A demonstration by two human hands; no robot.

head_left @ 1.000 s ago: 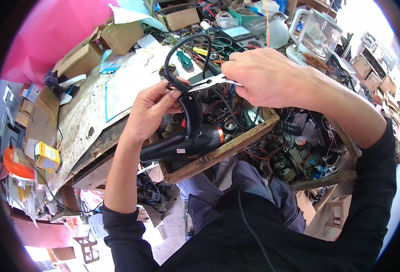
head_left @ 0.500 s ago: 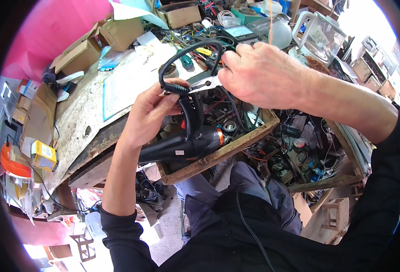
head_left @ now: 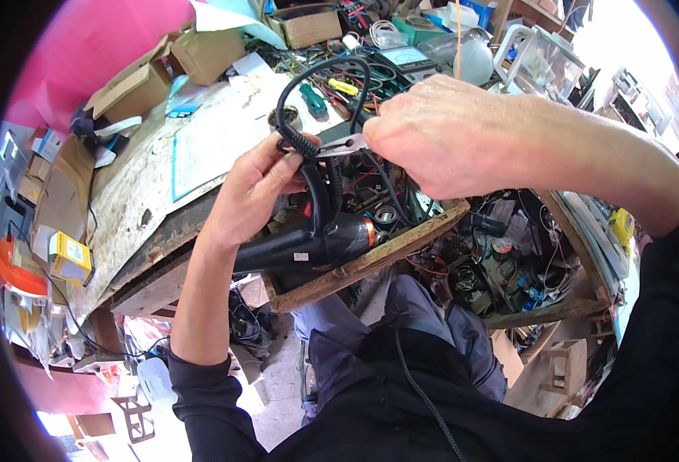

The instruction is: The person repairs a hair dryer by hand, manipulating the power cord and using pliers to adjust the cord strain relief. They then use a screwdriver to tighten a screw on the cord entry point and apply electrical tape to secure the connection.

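A black hair dryer [head_left: 297, 248] with an orange ring at one end lies across the front edge of an open wooden drawer [head_left: 386, 254], its handle [head_left: 320, 196] pointing up. My left hand [head_left: 251, 189] is closed, pinching the ribbed cord sleeve [head_left: 299, 145] at the handle's end. From there the black power cord [head_left: 282, 96] loops upward and over toward my right hand. My right hand [head_left: 432, 138] is closed around long-nose pliers [head_left: 343, 146], whose metal jaws reach the sleeve beside my left fingertips. The plier handles are mostly hidden in my fist.
Loose parts and wires fill the drawer. On the bench are a paper sheet [head_left: 201, 158], a green-handled screwdriver [head_left: 313, 100], a multimeter [head_left: 407, 59] and cardboard boxes [head_left: 207, 58]. A clear plastic container [head_left: 540, 65] stands at the back right, a yellow box [head_left: 70, 258] at the left.
The plier jaws now show more plainly at the sleeve, and my right hand has shifted slightly down. The cord loop has risen a little and turned. My left hand keeps its grip.
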